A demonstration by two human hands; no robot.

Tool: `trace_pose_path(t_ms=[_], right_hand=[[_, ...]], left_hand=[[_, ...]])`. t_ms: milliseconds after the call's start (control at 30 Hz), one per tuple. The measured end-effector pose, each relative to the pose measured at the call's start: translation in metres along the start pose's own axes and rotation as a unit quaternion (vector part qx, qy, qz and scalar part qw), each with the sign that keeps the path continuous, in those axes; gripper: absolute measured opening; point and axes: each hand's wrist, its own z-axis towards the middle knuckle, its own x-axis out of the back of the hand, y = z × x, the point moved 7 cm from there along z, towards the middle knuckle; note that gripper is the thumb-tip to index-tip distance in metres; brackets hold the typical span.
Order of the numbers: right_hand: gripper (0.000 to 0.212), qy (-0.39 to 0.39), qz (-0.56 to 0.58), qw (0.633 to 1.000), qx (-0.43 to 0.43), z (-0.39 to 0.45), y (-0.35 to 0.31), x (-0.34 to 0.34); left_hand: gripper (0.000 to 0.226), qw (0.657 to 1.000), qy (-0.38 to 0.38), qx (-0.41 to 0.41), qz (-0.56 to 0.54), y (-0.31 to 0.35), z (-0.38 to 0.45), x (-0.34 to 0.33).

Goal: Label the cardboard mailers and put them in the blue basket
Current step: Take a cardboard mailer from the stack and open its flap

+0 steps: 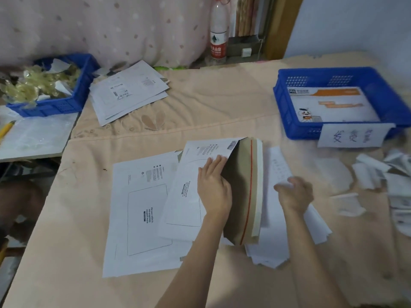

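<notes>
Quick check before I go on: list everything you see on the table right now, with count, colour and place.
Right basket: one, blue, far right; holds one white-and-orange mailer; handwritten paper sign on its front.
Left basket: one, blue, far left; full of yellowish scraps.
Far mailers: small pile, white, beside the left basket.
Near mailers: a few, white, centre, overlapping.
Open mailer: one, brown inside with a red strip, centre.
Label sheets: stack, white, under the right forearm.
Paper scraps: many, white, right edge.
Bottle: one, clear, red label, at the back.
Pencil: one, yellow, left edge.
Left hand: flat on the open mailer.
Right hand: grip on a white label.
</notes>
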Motion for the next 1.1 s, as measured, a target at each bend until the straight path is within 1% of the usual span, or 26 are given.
trace_pose_path(t_ms=[67,133,167,233,333,400,500,567,667,733,800,833,967,1100], right_hand=[[0.064,-0.011,-0.117,0.993,-0.008,0.004,0.021,0.002],[0.08,-0.03,-0.178,0.984,-0.014,0.005,0.033,0.0],[0.084,-0.031,-0.194,0.981,-0.006,0.005,0.036,-0.001],[0.086,-0.013,-0.225,0.974,0.02,0.004,0.04,-0.001],[0.083,0.017,-0.246,0.968,0.05,0.003,0.041,0.0],[0.081,0.037,-0.226,0.971,0.064,0.002,0.04,0.002],[0.076,0.068,-0.211,0.973,0.057,-0.001,0.04,0.004],[0.068,0.087,-0.205,0.973,0.059,-0.005,0.038,0.007],[0.05,0.072,-0.228,0.969,0.061,-0.006,0.033,0.009],[0.049,0.07,-0.225,0.97,0.058,-0.006,0.032,0.011],[0.05,0.068,-0.189,0.977,0.069,-0.01,0.027,0.015],[0.046,0.065,-0.163,0.982,0.07,-0.013,0.023,0.018],[0.022,0.074,-0.076,0.994,0.041,-0.02,0.01,0.033],[0.025,0.09,-0.056,0.993,0.059,-0.019,0.0,0.038]], left_hand=[[0.06,1.0,-0.017,-0.014,0.006,0.007,-0.006,-0.01],[0.059,0.999,-0.03,-0.025,0.015,0.01,-0.011,-0.017],[0.058,0.999,-0.036,-0.028,0.021,0.011,-0.012,-0.021],[0.059,0.998,-0.043,-0.028,0.03,0.012,-0.015,-0.025],[0.059,0.998,-0.04,-0.028,0.036,0.014,-0.019,-0.027],[0.06,0.998,-0.043,-0.027,0.036,0.016,-0.02,-0.028],[0.06,0.998,-0.044,-0.024,0.037,0.016,-0.018,-0.028],[0.058,0.998,-0.043,-0.02,0.04,0.015,-0.017,-0.028],[0.057,0.998,-0.048,-0.016,0.041,0.014,-0.016,-0.029],[0.057,0.997,-0.053,-0.017,0.044,0.014,-0.015,-0.03],[0.056,0.997,-0.054,-0.02,0.044,0.015,-0.013,-0.031],[0.056,0.997,-0.054,-0.02,0.044,0.015,-0.011,-0.031],[0.055,0.997,-0.053,-0.016,0.048,0.016,-0.006,-0.031],[0.053,0.998,-0.046,-0.015,0.046,0.016,-0.003,-0.029]])
